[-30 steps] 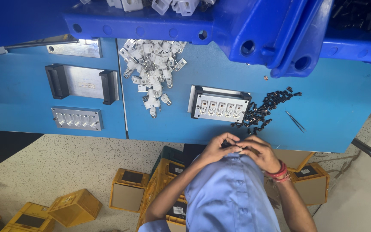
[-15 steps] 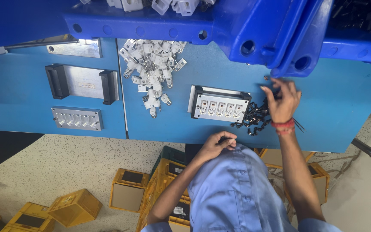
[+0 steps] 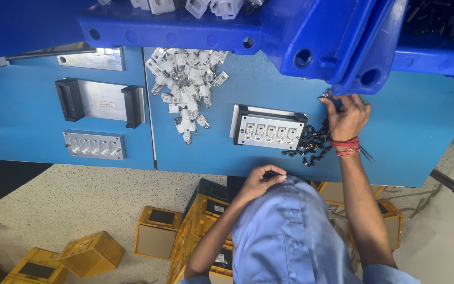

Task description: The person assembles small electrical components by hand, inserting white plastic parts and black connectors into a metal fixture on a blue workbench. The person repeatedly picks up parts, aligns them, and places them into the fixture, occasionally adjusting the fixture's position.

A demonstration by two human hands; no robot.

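My right hand (image 3: pixel 348 113), with red thread around its wrist, reaches across the blue table (image 3: pixel 411 121). Its fingertips pinch a small stray part (image 3: pixel 325 96) under the edge of a blue bin (image 3: pixel 342 47). Just below that hand lies a pile of small black parts (image 3: pixel 311 144). Left of the pile sits a black-framed metal jig (image 3: pixel 270 129) with a row of slots. My left hand (image 3: pixel 261 181) is curled against my blue shirt and holds a small black part (image 3: pixel 272 173).
A heap of white plastic clips (image 3: pixel 187 89) lies left of the jig. Further left are a metal fixture with black ends (image 3: pixel 101 99) and a slotted metal plate (image 3: pixel 94 144). Yellow crates (image 3: pixel 90 255) stand on the speckled floor below the table edge.
My hands were together at my chest. The right hand went out to the black pile, then further up to the stray part. The left hand stayed at the chest.
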